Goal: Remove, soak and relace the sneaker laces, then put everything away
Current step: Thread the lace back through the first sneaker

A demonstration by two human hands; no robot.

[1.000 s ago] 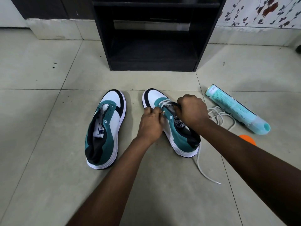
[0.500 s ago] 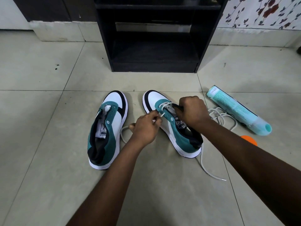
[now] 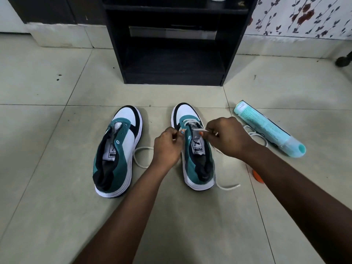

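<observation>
Forearms reach in from below to the right sneaker (image 3: 197, 161) on the tiled floor (image 3: 57, 187). Left hand (image 3: 167, 145) has its grip curled round the white lace (image 3: 141, 157), which loops out to that grip's left. Right hand (image 3: 228, 138) pinches the lace's other run over the tongue. Left of both grips stands the unlaced left sneaker (image 3: 118, 153). Right of them lie a second lace (image 3: 255, 136) and a teal spray can (image 3: 266, 128); beyond stands a black shelf unit (image 3: 171, 44).
</observation>
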